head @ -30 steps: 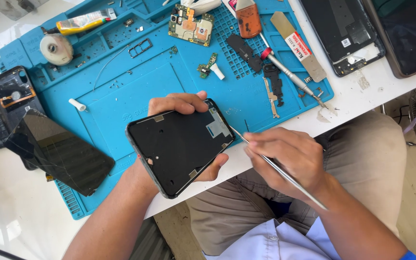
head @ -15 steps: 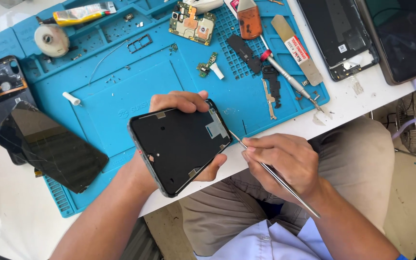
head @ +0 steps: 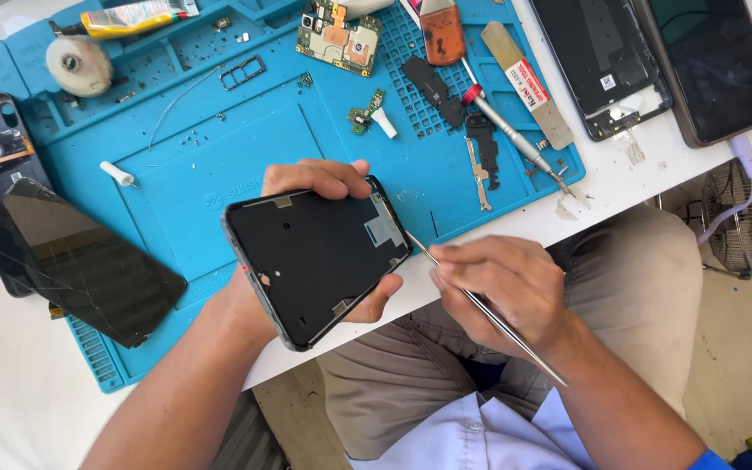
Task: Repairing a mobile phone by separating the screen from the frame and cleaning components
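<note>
Phone frame (head: 315, 257): flat, matte black rectangle.

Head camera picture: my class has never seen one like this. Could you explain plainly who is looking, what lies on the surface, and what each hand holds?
The camera sits on a person's head, looking down at their own hands and lap. The left hand grips an opened phone frame, dark inside facing up. The right hand holds thin metal tweezers, tip at the frame's edge. On the white table lies a blue work mat with a circuit board, a screwdriver, a tape roll and a glue tube. A cracked screen lies at the mat's left edge.
</note>
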